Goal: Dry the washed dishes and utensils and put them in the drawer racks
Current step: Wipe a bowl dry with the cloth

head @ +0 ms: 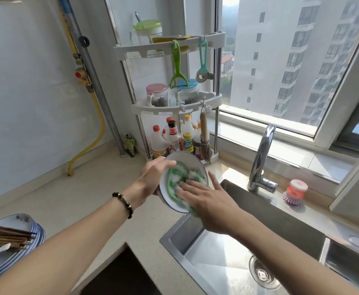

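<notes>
Left hand [153,177] grips the tilted bowl [174,201]; right hand [206,199], fingers spread, presses a cloth [175,177] inside.

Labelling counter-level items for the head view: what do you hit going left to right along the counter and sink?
Stack of plates with chopsticks on top → left hand → bowl → right hand pressing the green cloth → faucet → dish brush.

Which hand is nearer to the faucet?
The right hand. It presses a green cloth into the bowl, left of the faucet and nearer the camera. The left hand holds the bowl's far rim, farther left.
</notes>
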A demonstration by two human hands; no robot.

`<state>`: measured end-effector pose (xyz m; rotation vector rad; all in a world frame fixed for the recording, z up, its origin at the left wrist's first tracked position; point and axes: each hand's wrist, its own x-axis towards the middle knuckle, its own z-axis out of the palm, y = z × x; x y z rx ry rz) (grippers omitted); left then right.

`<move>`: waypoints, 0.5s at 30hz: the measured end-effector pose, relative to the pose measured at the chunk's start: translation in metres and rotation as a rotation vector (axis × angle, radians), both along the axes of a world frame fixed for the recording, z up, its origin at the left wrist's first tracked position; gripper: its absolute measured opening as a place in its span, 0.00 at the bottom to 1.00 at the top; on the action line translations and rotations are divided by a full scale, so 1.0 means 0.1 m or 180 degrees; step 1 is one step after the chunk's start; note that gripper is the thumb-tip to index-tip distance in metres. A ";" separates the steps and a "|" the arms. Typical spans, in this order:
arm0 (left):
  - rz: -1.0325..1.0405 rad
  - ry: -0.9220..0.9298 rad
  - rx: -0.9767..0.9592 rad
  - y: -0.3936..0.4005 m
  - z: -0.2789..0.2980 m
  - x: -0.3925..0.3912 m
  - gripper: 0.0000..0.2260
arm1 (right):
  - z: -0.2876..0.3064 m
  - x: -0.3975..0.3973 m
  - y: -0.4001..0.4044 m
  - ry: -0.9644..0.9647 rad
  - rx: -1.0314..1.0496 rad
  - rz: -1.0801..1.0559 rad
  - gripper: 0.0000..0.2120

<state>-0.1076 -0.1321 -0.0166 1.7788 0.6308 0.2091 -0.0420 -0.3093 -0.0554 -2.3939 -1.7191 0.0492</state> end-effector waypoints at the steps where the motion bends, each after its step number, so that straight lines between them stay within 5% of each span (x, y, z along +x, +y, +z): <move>1: -0.0116 0.0100 -0.0024 0.03 0.02 0.00 0.22 | -0.05 0.06 -0.02 -0.0351 -0.0025 0.0047 0.35; 8: -0.0037 0.0277 -0.1035 0.04 0.11 -0.02 0.27 | 0.02 -0.04 0.14 -0.0371 0.0839 -0.0273 0.05; 13: 0.0548 -0.0748 -0.1245 -0.25 -0.22 0.01 0.27 | 0.19 -0.27 0.41 0.0410 0.1861 -0.0816 0.03; 15: 0.0678 -0.0775 -0.1367 -0.23 -0.22 0.01 0.31 | 0.17 -0.28 0.33 0.0935 0.1491 -0.0497 0.15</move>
